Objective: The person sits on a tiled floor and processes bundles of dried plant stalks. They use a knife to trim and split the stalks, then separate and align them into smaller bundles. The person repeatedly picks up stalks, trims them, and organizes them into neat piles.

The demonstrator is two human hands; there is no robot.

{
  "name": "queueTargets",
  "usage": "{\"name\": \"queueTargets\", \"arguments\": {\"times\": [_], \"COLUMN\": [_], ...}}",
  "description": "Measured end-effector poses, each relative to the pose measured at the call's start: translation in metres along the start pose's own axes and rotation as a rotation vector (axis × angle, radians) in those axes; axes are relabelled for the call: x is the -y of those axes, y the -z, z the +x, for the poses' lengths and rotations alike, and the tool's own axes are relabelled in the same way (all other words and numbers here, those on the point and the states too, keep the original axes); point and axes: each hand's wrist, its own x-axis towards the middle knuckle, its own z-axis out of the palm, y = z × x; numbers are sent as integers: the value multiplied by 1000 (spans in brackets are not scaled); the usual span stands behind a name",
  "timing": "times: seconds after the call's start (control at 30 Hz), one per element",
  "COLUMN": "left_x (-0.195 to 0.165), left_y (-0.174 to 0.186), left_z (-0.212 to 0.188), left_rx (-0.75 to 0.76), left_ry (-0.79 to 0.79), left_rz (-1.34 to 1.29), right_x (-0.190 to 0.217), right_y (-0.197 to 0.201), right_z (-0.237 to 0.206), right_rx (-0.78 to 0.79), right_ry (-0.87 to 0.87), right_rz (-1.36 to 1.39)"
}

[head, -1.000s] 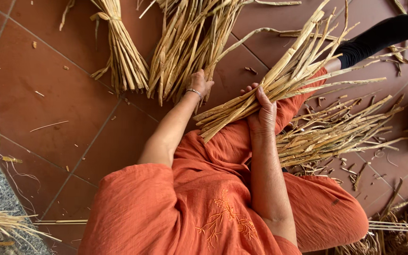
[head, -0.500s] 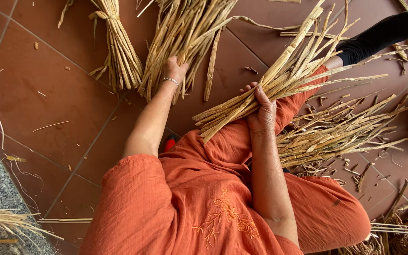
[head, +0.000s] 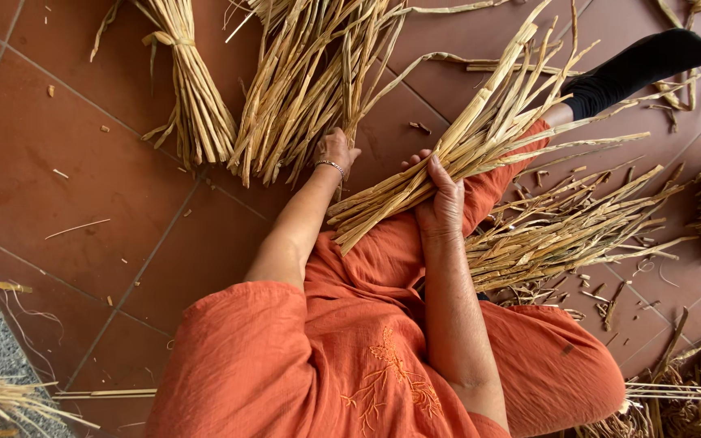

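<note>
both hands grip straw: right hand (head: 441, 207) bundle (head: 480, 138), left hand (head: 334, 150) pile (head: 310, 81).

A single head-mounted camera looks almost straight down from above the seated person, so the orange-clothed shoulders and lap (head: 367, 357) fill the lower centre of the frame and the arms extend upward, away from the lens. The view is close, with the left hand (head: 334, 150) and right hand (head: 440, 203) near mid-frame and the tiled floor (head: 83, 162) running out to the edges. No second view is present, so no part of the scene is shared.
</note>
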Motion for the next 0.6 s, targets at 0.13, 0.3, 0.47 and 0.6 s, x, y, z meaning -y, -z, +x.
{"name": "queueTargets", "arguments": {"times": [0.13,0.3,0.47,0.6], "left_x": [-3,4,12,22], "left_y": [12,73,173,237], "left_z": [6,-2,-7,-13], "left_rx": [263,448,648,711], "left_ry": [73,135,68,-52], "left_rz": [72,-583,-1179,-1260], "right_x": [1,-1,-3,-3], "right_y": [0,1,2,3], "right_z": [0,2,6,6], "right_rx": [2,-6,2,-10], "right_ry": [-1,-2,-5,4], "right_rz": [19,17,21,9]}}
